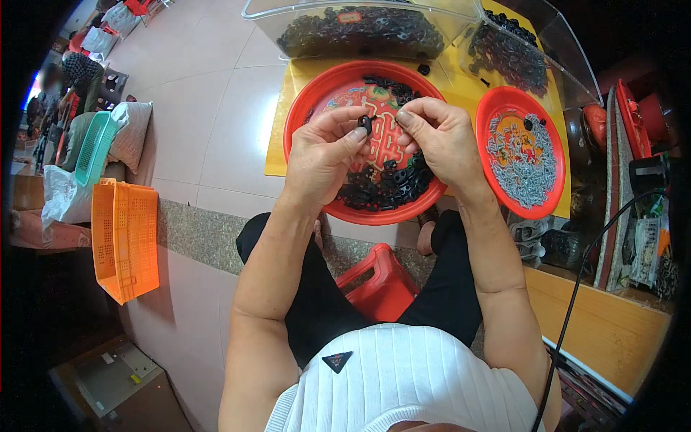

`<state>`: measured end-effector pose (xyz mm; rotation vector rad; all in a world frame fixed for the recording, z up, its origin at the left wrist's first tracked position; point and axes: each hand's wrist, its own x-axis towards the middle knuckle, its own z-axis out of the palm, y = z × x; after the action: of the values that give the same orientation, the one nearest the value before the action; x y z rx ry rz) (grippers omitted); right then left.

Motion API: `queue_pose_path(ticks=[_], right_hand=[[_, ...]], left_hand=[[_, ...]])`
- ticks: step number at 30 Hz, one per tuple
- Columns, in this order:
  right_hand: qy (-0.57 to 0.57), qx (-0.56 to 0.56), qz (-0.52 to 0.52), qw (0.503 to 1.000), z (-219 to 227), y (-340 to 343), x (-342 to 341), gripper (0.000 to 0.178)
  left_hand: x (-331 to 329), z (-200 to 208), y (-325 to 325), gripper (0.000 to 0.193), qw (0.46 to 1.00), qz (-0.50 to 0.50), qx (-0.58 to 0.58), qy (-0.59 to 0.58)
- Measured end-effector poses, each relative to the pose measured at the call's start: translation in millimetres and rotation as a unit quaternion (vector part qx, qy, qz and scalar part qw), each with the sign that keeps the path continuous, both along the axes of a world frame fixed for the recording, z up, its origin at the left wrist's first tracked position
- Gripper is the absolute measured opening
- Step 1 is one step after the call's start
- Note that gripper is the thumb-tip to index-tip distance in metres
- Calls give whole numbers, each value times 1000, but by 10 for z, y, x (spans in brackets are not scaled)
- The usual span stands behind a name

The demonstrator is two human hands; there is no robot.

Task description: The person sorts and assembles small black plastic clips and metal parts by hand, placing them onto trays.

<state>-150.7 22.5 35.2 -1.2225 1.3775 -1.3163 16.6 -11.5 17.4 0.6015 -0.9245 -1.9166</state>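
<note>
Over a round red tray [296, 93], my left hand [325, 147] pinches a small black ring-like part [366, 124] between thumb and forefinger. Facing it, a short gap away, my right hand [445, 140] has its thumb and forefinger closed; a tiny dark bit shows at the tips, too small to name. Below both hands, many small black plastic parts [385, 189] lie heaped along the tray's near side, with more at its far rim. To the right, a smaller red tray [484, 119] carries a pile of silvery screw-like pieces [529, 180] and one black part.
Two clear plastic bins [360, 32] of black parts stand behind the trays on a yellow board [450, 72]. A red stool [385, 288] sits between my legs. Orange crates [126, 241] are on the floor at left. A black cable [576, 288] hangs at right.
</note>
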Motion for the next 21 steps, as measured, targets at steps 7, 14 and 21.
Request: queue_pose_path(ticks=[7, 14, 21], right_hand=[[-92, 14, 24, 995, 97, 49, 87, 10], [-77, 21, 22, 997, 135, 80, 124, 9], [-79, 17, 22, 996, 113, 77, 133, 9]], left_hand=[[-3, -14, 8, 24, 1000, -12, 5, 9], [-16, -6, 18, 23, 1000, -6, -12, -12], [-36, 8, 43, 23, 999, 8, -17, -41]])
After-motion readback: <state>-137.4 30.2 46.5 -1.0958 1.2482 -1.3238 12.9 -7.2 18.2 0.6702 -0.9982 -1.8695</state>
